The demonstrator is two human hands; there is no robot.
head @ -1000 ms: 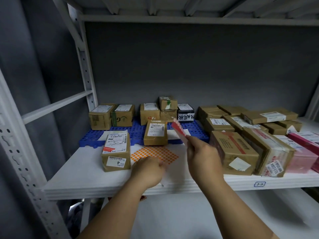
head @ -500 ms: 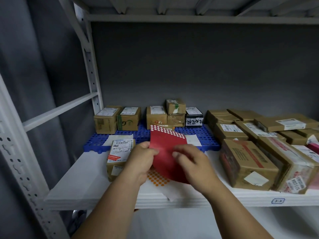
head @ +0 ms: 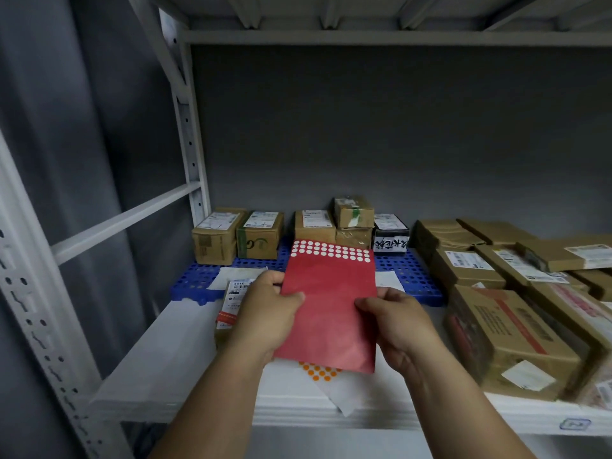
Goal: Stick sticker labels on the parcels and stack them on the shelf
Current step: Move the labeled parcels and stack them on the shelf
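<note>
— Red sticker sheet (head: 329, 309): who has it?
— Both: left hand (head: 265, 321) and right hand (head: 399, 329) pinch its side edges, above the white shelf (head: 159, 369).
— Beneath?
— An orange sticker sheet (head: 318, 372).
— Farther back?
— Cardboard parcels (head: 261, 238) on a blue pallet (head: 410, 276).

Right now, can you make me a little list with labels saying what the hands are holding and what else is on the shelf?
held: red sticker sheet with white dots along its top
left hand: grips the sheet's left edge
right hand: grips the sheet's right edge
under it: orange dot sticker sheet, partly hidden
back row: small brown cardboard parcels on a blue perforated plastic mat
right side: bigger brown cardboard boxes
surface: white metal shelf
</note>
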